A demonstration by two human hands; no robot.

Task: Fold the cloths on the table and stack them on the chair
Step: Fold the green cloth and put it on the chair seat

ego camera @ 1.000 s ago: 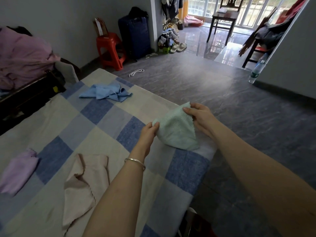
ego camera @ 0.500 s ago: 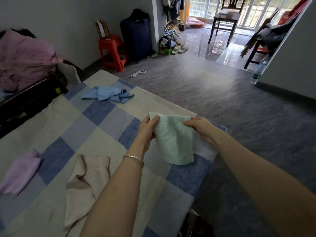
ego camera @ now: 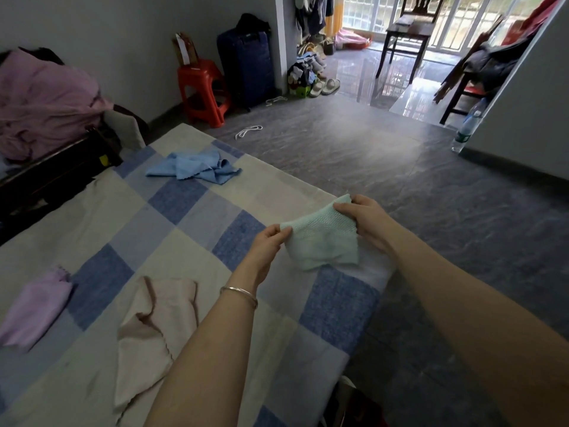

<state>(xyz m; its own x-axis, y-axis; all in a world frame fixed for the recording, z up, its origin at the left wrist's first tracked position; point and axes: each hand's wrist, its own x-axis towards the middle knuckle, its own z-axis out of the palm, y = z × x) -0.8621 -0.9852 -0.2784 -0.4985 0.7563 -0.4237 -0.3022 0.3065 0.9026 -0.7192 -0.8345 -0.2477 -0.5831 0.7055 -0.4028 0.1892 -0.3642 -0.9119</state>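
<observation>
Lying apart on the blue-and-cream checked table are a crumpled blue cloth at the far end, a lilac cloth at the left edge and a rumpled beige cloth beside the left forearm; beyond, the grey tiled floor carries a red plastic stool, a dark blue suitcase and a wooden chair by the window. Above the table's right edge, the left hand and right hand each pinch an upper corner of the mint-green cloth, which hangs between them. A red object at the bottom edge is cut off and cannot be identified.
</observation>
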